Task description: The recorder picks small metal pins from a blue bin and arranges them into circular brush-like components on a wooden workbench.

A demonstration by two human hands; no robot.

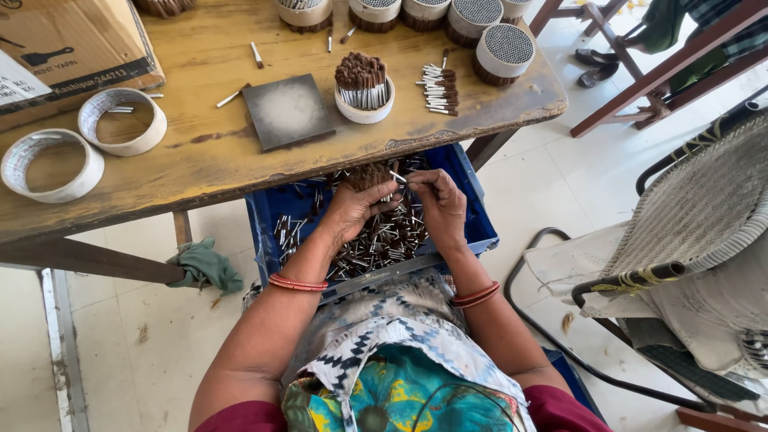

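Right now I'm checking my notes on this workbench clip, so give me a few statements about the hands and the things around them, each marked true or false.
1. Both hands work over a blue crate full of small sticks. True.
2. The left hand grips a bundle of brown-tipped sticks. True.
3. The right hand rests flat on the wooden table. False: it is below the table edge, over the crate, fingers at the bundle.
4. The white ring on the table stands empty. False: it holds upright sticks.
5. A dark square plate lies beside that ring. True.
6. Two empty rings lie at the table's right end. False: they lie at its left.
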